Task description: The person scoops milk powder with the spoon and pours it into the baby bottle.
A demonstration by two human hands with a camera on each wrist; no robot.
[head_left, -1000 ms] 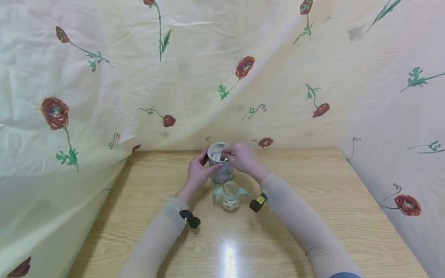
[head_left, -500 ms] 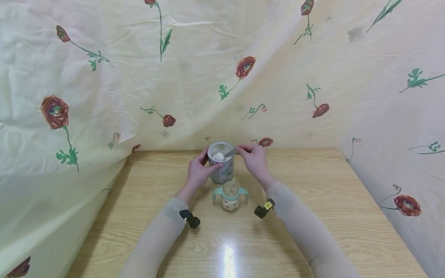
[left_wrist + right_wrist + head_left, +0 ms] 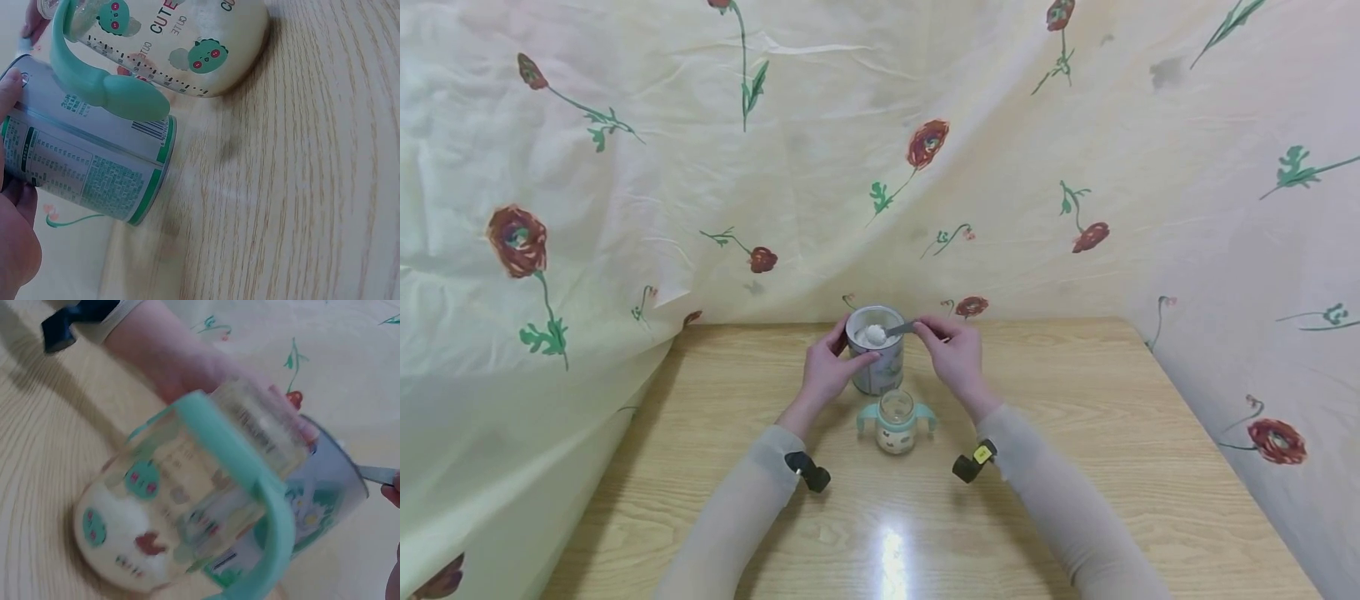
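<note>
A milk powder tin without a lid stands near the back of the table. My left hand grips its left side, thumb across the front and fingers behind. With my right hand I pinch the grey handle of a scoop; white powder is heaped at its other end, over the tin's mouth. In front of the tin is a clear baby bottle with two teal handles and its top uncovered. Its cartoon prints show in the left wrist view, and pale contents fill its lower part. Only fingertips of the right hand appear in the right wrist view.
The wooden table carries a bright light reflection near its front. A floral cloth hangs behind the table and along both sides. Black wrist cameras sit on both forearms, the right one near the bottle.
My right hand has drawn back to the right from inside the tin, raising the scoop with white powder to the mouth. The left hand, tin and bottle stay in place.
</note>
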